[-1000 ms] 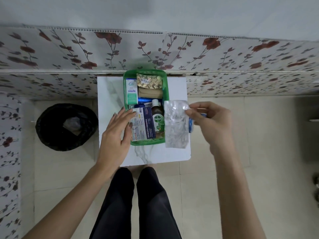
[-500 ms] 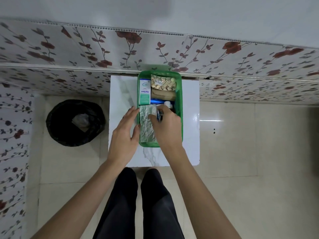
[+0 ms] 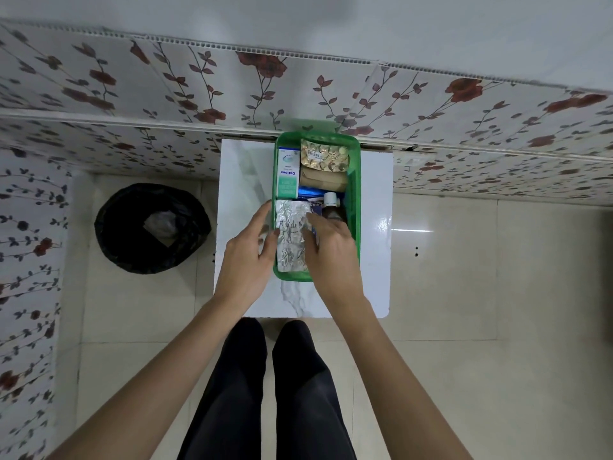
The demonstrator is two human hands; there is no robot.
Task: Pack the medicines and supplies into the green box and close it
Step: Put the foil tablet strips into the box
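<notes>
A silver blister strip [image 3: 291,240] lies in the near-left of the green box [image 3: 353,207], between the released left hand [image 3: 247,255] and the right hand [image 3: 326,247], whose fingers press it, ungrasped.

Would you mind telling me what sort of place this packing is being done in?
Probably a room in a home: floral wall panels, a glossy tiled floor, a small white marble-look table and a black-lined waste bin beside it.

"Optibex" — on the green-and-white carton [image 3: 287,174] in the green box [image 3: 354,207] (other print too small).
</notes>
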